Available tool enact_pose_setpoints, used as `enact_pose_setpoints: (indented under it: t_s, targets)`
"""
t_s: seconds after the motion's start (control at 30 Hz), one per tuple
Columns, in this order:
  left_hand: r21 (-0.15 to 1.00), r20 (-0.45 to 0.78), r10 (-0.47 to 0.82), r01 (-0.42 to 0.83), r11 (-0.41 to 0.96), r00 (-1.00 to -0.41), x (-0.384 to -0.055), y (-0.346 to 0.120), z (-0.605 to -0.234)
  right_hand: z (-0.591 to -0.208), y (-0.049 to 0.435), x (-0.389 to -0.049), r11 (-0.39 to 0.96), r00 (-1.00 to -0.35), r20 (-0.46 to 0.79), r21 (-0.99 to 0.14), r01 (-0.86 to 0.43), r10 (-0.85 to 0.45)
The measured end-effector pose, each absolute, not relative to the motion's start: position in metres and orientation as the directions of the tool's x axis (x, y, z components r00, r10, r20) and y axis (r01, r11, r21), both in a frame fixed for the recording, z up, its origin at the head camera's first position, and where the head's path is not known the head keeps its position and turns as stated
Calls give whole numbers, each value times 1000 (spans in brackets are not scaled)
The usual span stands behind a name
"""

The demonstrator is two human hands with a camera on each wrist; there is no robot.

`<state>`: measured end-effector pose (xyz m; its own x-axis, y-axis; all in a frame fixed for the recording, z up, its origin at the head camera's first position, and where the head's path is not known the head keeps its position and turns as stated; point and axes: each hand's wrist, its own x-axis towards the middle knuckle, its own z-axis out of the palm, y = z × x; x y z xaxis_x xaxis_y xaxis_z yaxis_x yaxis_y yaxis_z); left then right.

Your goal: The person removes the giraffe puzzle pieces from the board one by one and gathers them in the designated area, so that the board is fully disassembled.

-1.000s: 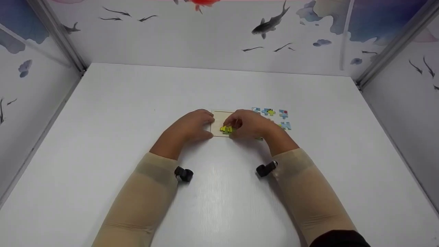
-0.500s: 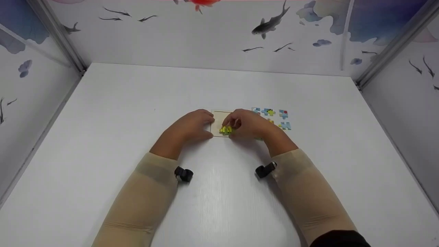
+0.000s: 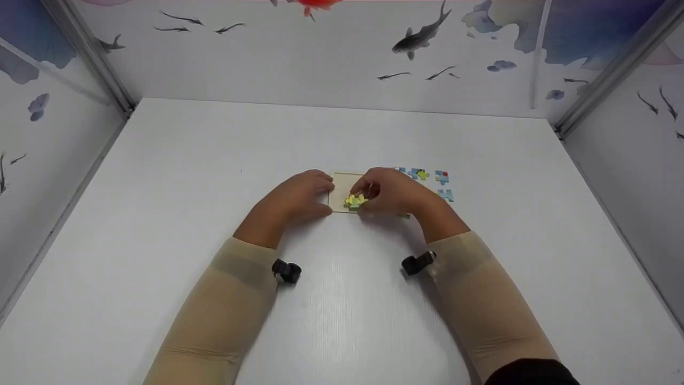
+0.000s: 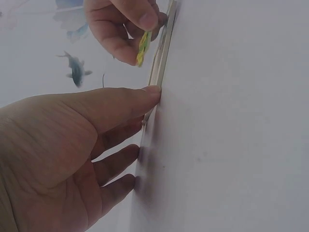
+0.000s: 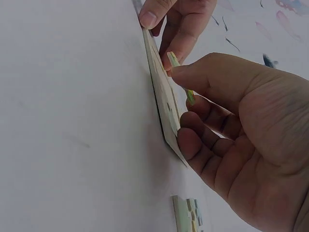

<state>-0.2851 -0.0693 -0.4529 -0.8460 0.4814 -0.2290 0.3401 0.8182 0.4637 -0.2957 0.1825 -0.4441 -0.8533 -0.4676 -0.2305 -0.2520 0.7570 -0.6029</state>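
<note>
A shallow wooden puzzle tray (image 3: pixel 339 188) with a raised rim lies on the white table. My left hand (image 3: pixel 303 197) holds its left end, thumb at the near corner and fingers along the side; the left wrist view shows the thumb (image 4: pixel 140 99) on the edge. Over the tray, my right hand (image 3: pixel 393 190) pinches a yellow and green jigsaw piece (image 3: pixel 355 201) between thumb and fingers. In the right wrist view this piece is tilted and seen edge-on, above the tray's surface (image 5: pixel 164 99). My right hand hides the tray's right part.
Several loose jigsaw pieces, mostly light blue, lie right of the tray, among them a blue and yellow one (image 3: pixel 418 174) and one with a red dot (image 3: pixel 442 177). Some are partly behind my right hand. Fish-patterned panels (image 3: pixel 320 64) stand around the table (image 3: pixel 214 139).
My right hand has shifted slightly right and away from me with the jigsaw piece, whose tilt has changed. My left hand and the tray have stayed in place.
</note>
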Motion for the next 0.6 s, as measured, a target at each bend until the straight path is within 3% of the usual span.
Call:
enact_pose_setpoints:
  t_s: [0.2,0.6]
  targets:
    - [483,-226,484,334,809,-846,-286,-68,-454,-434,204,-296,716,-844,-140,-611,-338,-518]
    - [455,-231,463,325,829,-856,-282,-67,-453,-424,284,-293,825,-896,-279,-545,-150,-347]
